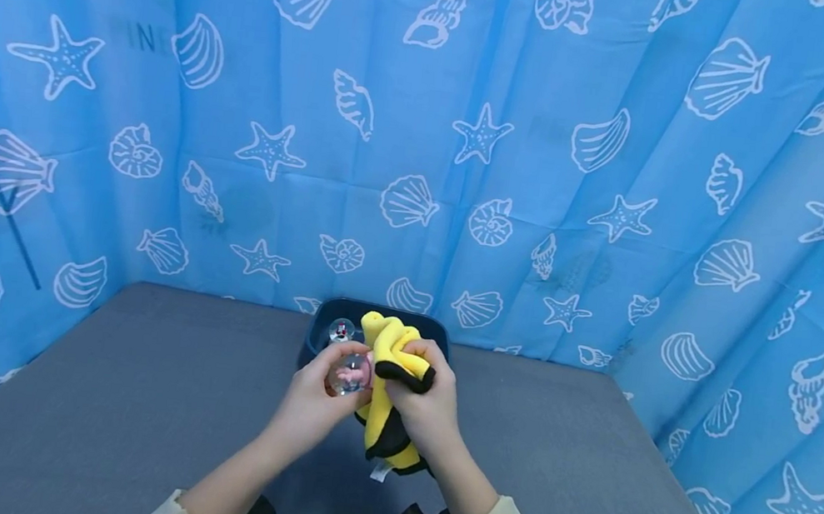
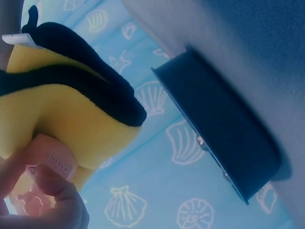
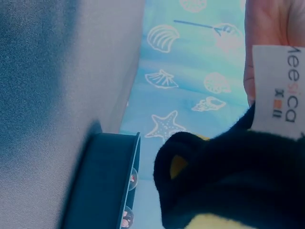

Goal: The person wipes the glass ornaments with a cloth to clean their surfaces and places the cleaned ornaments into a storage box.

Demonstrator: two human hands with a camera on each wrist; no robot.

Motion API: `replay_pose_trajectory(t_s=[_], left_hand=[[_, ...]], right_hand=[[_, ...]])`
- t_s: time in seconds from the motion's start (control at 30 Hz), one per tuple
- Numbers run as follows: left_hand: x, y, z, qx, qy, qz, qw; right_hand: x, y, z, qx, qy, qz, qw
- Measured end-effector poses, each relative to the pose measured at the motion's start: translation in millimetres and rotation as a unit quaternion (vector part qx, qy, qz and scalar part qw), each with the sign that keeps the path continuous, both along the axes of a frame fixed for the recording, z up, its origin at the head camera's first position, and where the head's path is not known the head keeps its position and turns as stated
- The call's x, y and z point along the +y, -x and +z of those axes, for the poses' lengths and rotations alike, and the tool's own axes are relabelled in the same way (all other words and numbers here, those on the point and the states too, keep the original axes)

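A small snow globe [image 1: 353, 375] with a pink figure inside is gripped by my left hand [image 1: 309, 405] between thumb and fingers. Its pink base [image 2: 50, 152], with raised lettering, faces the left wrist camera. My right hand [image 1: 430, 401] holds a bunched yellow cloth [image 1: 378, 421] with black edging against the globe's base side. A white label [image 3: 276, 86] hangs from the cloth's edge. Both hands are raised in front of a dark blue bin [image 1: 315, 335]. Folds of cloth cover some of my right fingers.
Another snow globe [image 1: 340, 331] sits in the bin at its left. The right wrist view shows two clear globes past the bin's rim, one lower [image 3: 127, 217]. The bin stands on a grey tabletop [image 1: 202, 386] near a blue shell-print curtain [image 1: 421, 166].
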State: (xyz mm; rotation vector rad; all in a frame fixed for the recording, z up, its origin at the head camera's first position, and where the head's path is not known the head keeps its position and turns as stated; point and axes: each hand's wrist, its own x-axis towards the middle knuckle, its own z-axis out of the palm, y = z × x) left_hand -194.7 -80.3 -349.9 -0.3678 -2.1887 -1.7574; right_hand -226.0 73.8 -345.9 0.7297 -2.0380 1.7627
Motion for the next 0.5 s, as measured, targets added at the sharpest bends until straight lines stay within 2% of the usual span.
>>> replay_pose_trajectory(t_s=[0.1,0.27,0.5], left_hand=[[0.0,-0.5,-0.3,-0.013,-0.013,-0.015,0.9997],[-0.4,-0.8,-1.3,-0.033,-0.031,-0.047,0.9979],[-3.0,-1.8,0.7,-0.042,-0.018,-0.060,0.9972]], right_hand=[[0.5,0.3,-0.3,0.007,0.020,-0.010,1.000],[0.9,1.7,-0.8,-0.012,0.047,-0.020,0.999],[1.5,0.5,-0.6,-0.013,0.067,-0.023,0.997]])
